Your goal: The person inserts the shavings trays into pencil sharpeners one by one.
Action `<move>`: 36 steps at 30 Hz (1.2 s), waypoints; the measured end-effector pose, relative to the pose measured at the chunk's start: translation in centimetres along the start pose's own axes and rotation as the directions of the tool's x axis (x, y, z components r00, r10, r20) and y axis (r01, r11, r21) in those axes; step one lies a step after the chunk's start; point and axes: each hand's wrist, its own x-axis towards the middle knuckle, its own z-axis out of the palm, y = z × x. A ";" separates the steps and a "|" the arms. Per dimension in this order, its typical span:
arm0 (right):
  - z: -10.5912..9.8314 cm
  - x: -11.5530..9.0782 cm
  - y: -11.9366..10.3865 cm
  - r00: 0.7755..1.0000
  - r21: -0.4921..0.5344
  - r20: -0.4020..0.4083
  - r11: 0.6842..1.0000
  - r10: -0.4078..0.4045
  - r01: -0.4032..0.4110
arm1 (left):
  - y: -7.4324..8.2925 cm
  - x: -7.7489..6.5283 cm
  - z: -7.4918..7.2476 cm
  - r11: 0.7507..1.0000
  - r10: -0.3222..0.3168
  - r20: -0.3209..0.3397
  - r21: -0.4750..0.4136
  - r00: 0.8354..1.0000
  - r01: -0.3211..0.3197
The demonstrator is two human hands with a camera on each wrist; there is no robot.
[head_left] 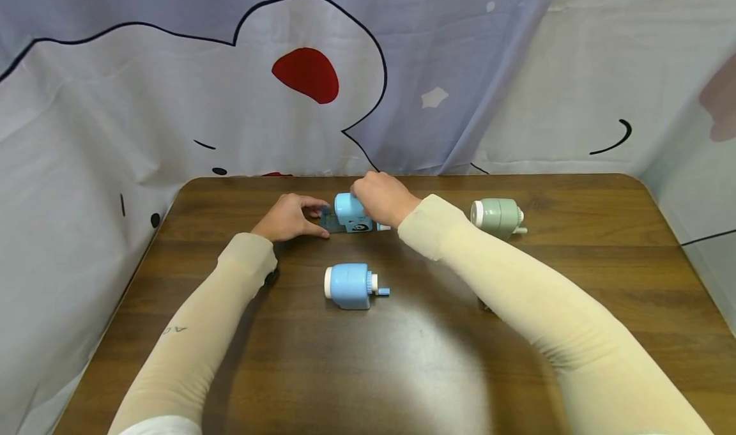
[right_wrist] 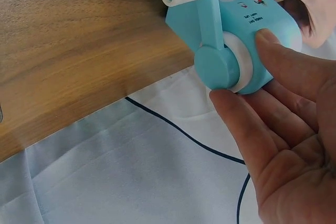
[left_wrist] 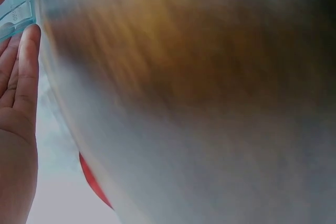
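A light-blue crank pencil sharpener with a panda print (head_left: 351, 210) sits near the table's back edge. From above and behind, my right hand (head_left: 382, 198) grips its body, the thumb on the printed side and the fingers around the other; its crank (right_wrist: 211, 22) and white knob point away from the left hand. At the other end, a clear bluish shavings drawer (head_left: 331, 221) sticks out of the body. My left hand (head_left: 290, 218) holds this drawer (left_wrist: 20, 11) between thumb and fingers, one on each side.
A second blue crank sharpener (head_left: 349, 285) stands closer to me on the brown wooden table (head_left: 287, 358). To the right is a green one (head_left: 498, 215), near my right sleeve. Under that forearm a small dark thing is mostly hidden. A printed curtain (head_left: 431, 52) hangs behind the table.
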 end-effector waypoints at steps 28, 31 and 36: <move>-0.1 0.3 0.0 1.000 -0.023 -0.007 1.000 -0.003 0.003 | 0.8 1.0 0.7 1.000 0.008 0.025 0.007 1.000 -0.008; -0.1 0.2 0.0 1.000 -0.029 -0.013 1.000 -0.010 0.010 | 0.8 1.0 0.7 1.000 0.009 0.029 0.003 1.000 -0.009; 0.0 0.1 0.0 1.000 -0.016 -0.008 1.000 -0.003 0.002 | 1.0 0.9 0.8 1.000 0.009 0.032 -0.004 0.999 -0.009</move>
